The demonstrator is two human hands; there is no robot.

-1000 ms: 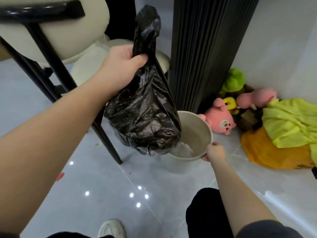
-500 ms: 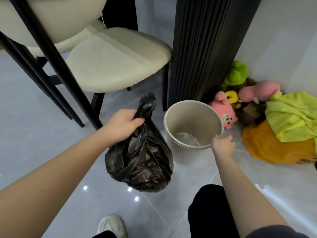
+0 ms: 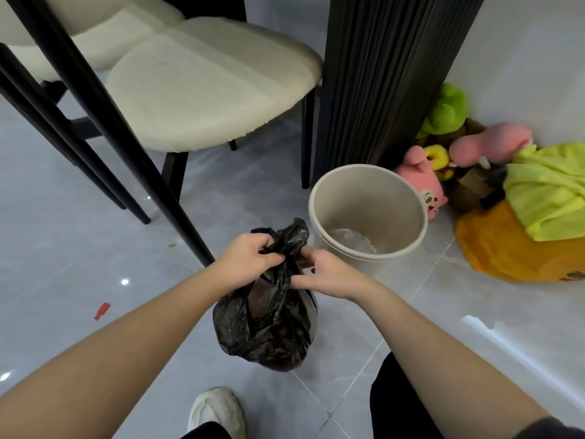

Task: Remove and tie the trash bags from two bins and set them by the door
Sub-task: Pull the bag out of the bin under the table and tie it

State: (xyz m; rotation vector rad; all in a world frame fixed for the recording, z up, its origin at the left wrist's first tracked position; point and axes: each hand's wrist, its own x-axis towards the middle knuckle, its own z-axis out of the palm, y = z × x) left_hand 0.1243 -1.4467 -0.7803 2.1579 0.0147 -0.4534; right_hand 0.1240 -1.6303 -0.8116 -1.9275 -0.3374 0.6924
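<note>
Shifting just now: the right hand (image 3: 326, 270) has left the bin (image 3: 373, 198) rim and joined the left hand (image 3: 250, 258) at the neck of the trash bag (image 3: 266, 331).
Fingers: both sets curl round the bunched black plastic, pinching it from either side.
Bag: out of the bin, just beside it on the person's side, lowered towards the floor; whether it touches, I cannot tell.
Meaning: removal from this bin looks done; tying comes next.

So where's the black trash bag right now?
In the head view the black trash bag is low in the middle, its neck gripped by the left hand and right hand, just left of the beige bin.
</note>
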